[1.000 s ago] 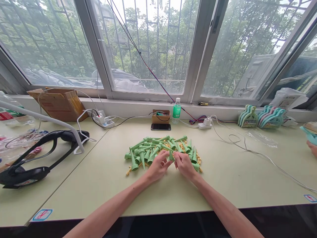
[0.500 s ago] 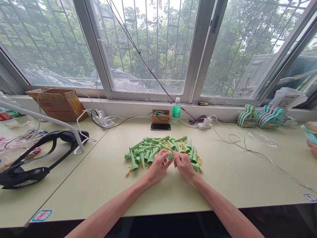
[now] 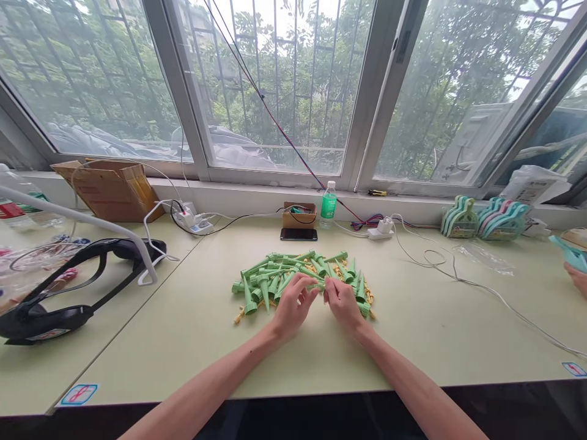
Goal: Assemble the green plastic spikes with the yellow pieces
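My left hand (image 3: pixel 293 304) is curled over the near side of a pile of green plastic watering spikes (image 3: pixel 262 284). Its fingers close around a green watering spike (image 3: pixel 317 285), mostly hidden by them. Right beside it, my right hand (image 3: pixel 342 304) pinches thumb against fingers at that spike's end; whatever sits in this pinch is too small and covered to make out. Small yellow plastic pieces (image 3: pixel 239 315) lie among and under the spikes, some showing at the pile's edges.
Behind the pile lie a phone (image 3: pixel 298 234), a small cardboard box (image 3: pixel 293 215) and a green-labelled bottle (image 3: pixel 328 206). A black headset strap (image 3: pixel 68 318) is at left. White cable (image 3: pixel 495 293) crosses the right side, near several pastel hangers (image 3: pixel 502 220). Another person's hand (image 3: pixel 575 278) shows at far right.
Between my hands, the green spike has turned, and less of it shows now. My fingers have shifted slightly; the pile looks the same. The other person's hand has moved a little left.
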Tool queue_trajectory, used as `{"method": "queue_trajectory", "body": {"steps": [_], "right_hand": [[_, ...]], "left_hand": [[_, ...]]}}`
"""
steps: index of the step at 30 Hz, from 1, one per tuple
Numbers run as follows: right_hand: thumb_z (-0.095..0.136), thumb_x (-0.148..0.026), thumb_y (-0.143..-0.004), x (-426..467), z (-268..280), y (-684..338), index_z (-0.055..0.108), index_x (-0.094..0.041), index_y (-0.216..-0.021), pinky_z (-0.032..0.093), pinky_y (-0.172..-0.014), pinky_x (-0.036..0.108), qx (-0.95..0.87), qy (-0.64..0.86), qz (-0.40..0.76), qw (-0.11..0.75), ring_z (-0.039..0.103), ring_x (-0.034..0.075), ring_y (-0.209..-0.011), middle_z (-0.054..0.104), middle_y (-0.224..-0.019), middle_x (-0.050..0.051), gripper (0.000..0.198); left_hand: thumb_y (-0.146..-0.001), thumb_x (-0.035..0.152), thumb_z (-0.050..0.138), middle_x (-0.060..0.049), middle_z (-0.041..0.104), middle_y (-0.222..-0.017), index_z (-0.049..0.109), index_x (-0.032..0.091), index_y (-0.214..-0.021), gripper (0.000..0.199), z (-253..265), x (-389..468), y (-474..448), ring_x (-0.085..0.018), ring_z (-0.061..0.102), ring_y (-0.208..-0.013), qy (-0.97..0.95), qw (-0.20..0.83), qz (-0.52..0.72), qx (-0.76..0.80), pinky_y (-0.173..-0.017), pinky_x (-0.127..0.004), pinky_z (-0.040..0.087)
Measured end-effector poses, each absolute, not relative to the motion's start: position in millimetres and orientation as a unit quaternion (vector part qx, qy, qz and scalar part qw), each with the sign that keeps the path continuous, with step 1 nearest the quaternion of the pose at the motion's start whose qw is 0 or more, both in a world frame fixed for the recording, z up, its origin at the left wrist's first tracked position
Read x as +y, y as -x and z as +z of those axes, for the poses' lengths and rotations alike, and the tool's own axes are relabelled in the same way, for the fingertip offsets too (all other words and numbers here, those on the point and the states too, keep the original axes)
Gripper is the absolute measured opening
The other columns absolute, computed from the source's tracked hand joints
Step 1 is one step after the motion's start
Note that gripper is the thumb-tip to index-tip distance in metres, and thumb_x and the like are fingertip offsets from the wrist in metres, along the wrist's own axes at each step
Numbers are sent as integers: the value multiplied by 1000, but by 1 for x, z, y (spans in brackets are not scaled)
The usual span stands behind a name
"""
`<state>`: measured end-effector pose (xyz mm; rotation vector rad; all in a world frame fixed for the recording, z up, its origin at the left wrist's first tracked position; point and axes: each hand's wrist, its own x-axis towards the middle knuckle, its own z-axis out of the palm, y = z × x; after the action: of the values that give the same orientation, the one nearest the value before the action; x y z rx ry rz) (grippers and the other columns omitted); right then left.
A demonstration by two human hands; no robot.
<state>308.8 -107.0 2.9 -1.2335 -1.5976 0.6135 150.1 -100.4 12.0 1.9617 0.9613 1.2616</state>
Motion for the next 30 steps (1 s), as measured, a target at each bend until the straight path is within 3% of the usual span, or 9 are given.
{"method": "queue_trajectory", "body": {"steps": [4, 9, 12, 17, 30], "right_hand": [[33, -50, -99, -107, 3, -310, 46, -21, -62, 37, -54, 27, -656, 511, 251, 496, 48, 14, -50, 53, -56, 0, 49], [33, -49, -99, -109, 3, -310, 47, -20, -64, 36, -52, 26, -666, 487, 278, 491, 45, 13, -49, 52, -57, 0, 46], [34, -47, -99, -110, 3, -311, 47, -21, -66, 35, -51, 25, -676, 473, 296, 481, 42, 12, -47, 50, -54, -1, 44], [35, -46, -99, -111, 6, -310, 43, -21, -67, 36, -51, 25, -682, 457, 319, 473, 41, 12, -46, 46, -50, -3, 42], [34, -45, -100, -108, -1, -310, 38, -21, -71, 31, -51, 23, -677, 445, 342, 476, 40, 11, -48, 44, -53, -5, 37]], "left_hand": [[-94, 46, 43, -6, 57, -93, 60, 19, -90, 33, 12, -100, -151, -11, 48, -60, -724, 331, 479, 370, -54, -24, 44], [-94, 50, 42, 1, 49, -58, 52, 18, -70, 41, 11, -97, -150, -10, 43, -50, -714, 375, 447, 386, -50, -23, 37], [-94, 51, 41, 2, 48, -50, 52, 17, -61, 49, 12, -97, -150, -10, 43, -47, -725, 406, 413, 374, -51, -23, 36], [-93, 53, 41, 1, 52, -49, 58, 15, -64, 50, 16, -100, -149, -10, 46, -45, -727, 432, 384, 371, -52, -23, 36], [-90, 48, 49, 0, 47, -61, 49, 16, -55, 48, 22, -101, -148, -12, 49, -61, -747, 398, 390, 363, -53, -22, 43]]}}
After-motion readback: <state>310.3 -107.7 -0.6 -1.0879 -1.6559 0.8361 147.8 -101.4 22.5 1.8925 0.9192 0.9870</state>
